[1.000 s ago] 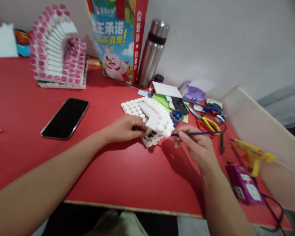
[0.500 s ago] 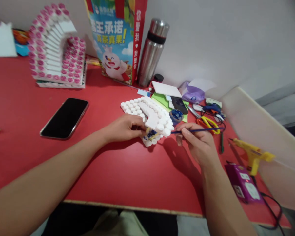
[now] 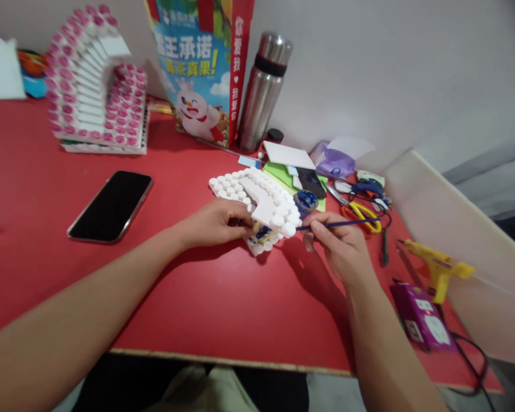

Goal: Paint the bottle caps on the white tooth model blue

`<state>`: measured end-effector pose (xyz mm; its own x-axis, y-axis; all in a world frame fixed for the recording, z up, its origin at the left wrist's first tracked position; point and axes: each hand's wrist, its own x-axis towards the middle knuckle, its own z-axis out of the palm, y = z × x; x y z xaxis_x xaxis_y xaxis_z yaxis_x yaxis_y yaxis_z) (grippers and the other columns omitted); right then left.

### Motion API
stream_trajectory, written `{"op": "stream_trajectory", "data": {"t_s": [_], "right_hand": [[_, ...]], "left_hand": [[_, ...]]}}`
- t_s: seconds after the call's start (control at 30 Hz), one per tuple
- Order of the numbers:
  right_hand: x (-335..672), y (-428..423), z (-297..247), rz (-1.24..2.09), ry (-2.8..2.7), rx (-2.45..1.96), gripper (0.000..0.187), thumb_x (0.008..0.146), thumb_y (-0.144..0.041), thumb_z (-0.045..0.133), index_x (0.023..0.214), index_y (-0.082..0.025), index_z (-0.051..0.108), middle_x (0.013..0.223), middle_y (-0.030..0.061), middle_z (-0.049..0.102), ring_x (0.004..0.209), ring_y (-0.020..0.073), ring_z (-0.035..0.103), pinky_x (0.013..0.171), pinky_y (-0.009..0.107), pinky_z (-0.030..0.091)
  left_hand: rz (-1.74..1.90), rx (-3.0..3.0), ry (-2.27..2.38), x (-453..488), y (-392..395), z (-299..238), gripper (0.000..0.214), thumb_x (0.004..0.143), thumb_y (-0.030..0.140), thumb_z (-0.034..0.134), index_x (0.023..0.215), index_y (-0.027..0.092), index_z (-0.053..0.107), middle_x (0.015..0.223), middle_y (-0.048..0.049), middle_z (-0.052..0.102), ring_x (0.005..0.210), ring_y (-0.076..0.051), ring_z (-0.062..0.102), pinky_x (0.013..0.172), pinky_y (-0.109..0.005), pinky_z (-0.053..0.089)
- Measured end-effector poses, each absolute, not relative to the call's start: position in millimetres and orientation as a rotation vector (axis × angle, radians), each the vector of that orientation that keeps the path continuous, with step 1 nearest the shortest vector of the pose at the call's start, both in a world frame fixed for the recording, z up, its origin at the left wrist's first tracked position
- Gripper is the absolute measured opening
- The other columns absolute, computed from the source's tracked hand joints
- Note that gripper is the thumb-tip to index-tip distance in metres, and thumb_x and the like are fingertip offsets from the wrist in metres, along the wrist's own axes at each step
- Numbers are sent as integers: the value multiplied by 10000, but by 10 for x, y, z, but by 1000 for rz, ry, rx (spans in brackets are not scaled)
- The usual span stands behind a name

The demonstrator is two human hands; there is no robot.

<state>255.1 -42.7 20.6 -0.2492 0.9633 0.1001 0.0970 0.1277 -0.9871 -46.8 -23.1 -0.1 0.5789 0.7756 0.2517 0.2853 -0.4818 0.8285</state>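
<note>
A small craft model (image 3: 266, 200) covered in white round pieces stands at the middle of the red table, with blue patches on yellow inside its lower part. My left hand (image 3: 228, 222) pinches the model's near left side, fingertips partly hidden in its opening. Between the thumb and fingers of my right hand (image 3: 337, 237) is a thin paintbrush (image 3: 354, 222) with a dark blue handle. It points left into the model, and its tip is hidden there. Just behind my right hand sits a small pot of blue paint (image 3: 305, 201).
A phone (image 3: 111, 206) lies at left, with a larger pink-and-white model (image 3: 96, 86) behind it. A printed bag (image 3: 197, 74) and steel flask (image 3: 265, 91) stand at the back. Scissors (image 3: 360, 214), a yellow glue gun (image 3: 438, 266) and a purple box (image 3: 420, 317) lie right.
My right hand and the paintbrush have shifted slightly left and inward toward the model. The whole view has drifted a little; my left hand keeps its hold.
</note>
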Motion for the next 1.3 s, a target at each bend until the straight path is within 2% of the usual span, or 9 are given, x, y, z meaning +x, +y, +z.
{"op": "stream_trajectory", "data": {"t_s": [0.4, 0.6, 0.77, 1.13, 1.3], "right_hand": [[2480, -444, 195, 1154, -1570, -1059, 141, 999, -350, 744, 981, -211, 762, 680, -22, 666, 582, 130, 615, 582, 275, 475], [2488, -493, 226, 1104, -1559, -1096, 168, 994, -339, 746, 898, -201, 753, 700, -4, 678, 597, 133, 623, 579, 279, 478], [2485, -503, 219, 1095, -1571, -1102, 161, 1004, -357, 733, 942, -211, 758, 700, -6, 677, 587, 138, 620, 569, 285, 475], [2464, -503, 221, 1086, -1553, -1115, 175, 982, -353, 749, 894, -201, 755, 728, 2, 682, 572, 136, 613, 554, 287, 474], [2481, -672, 383, 876, -1487, -1091, 135, 977, -280, 737, 860, -215, 761, 693, 2, 669, 590, 152, 603, 562, 303, 473]], "left_hand": [[819, 2036, 849, -466, -239, 3, 110, 924, 175, 704, 912, 147, 809, 801, -30, 737, 783, -153, 688, 745, -249, 486], [814, 2037, 854, -469, -234, 1, 118, 923, 166, 698, 924, 134, 812, 815, -37, 739, 795, -150, 691, 751, -243, 487], [818, 2035, 856, -466, -241, 11, 118, 918, 167, 698, 919, 145, 813, 808, -31, 736, 787, -148, 685, 742, -240, 485], [800, 2033, 862, -473, -239, 14, 120, 925, 172, 697, 924, 144, 813, 816, -37, 735, 799, -154, 690, 753, -246, 490], [812, 2022, 855, -474, -239, 9, 126, 932, 191, 693, 913, 140, 807, 823, -45, 740, 796, -157, 690, 755, -259, 491]]}}
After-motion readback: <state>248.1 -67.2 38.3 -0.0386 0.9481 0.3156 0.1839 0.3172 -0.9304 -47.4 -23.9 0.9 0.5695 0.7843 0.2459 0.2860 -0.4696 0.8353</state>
